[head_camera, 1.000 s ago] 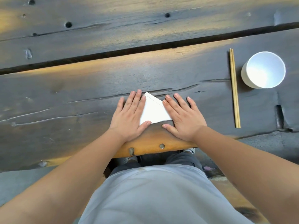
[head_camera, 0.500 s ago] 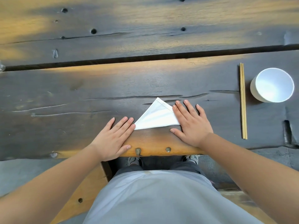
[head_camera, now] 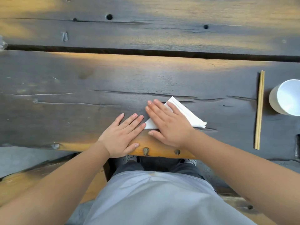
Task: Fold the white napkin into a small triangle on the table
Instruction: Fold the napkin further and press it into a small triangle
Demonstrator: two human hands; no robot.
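- Head view: my right hand (head_camera: 170, 125) lies flat, fingers straight and together, across the white napkin (head_camera: 188, 115), pressing it onto the dark wooden worktop (head_camera: 113, 82).
- That palm hides the napkin's middle and much of its left part; I see only its apex at 12 o'clock, the long right edge running to a slightly ragged corner at 4 o'clock, and a small left tip at 8 o'clock.
- The napkin is folded into a triangle and sits near the worktop's close edge, straight ahead of my body.
- My left hand (head_camera: 123, 135) rests flat at 9 o'clock of the napkin, fingers spread loosely and straight; its fingertips just meet the napkin's left tip, holding nothing.
- Neither hand's grip is closed: both are spread flat.
- At 3 o'clock, well apart, a pair of chopsticks (head_camera: 260, 109) lies lengthwise; beyond it a white cup (head_camera: 287, 97) is cut off by the right frame edge.
- Compared with half a second ago, my right hand has slid leftward over the napkin, uncovering its right corner and covering its centre; my left hand has stayed by the left tip.
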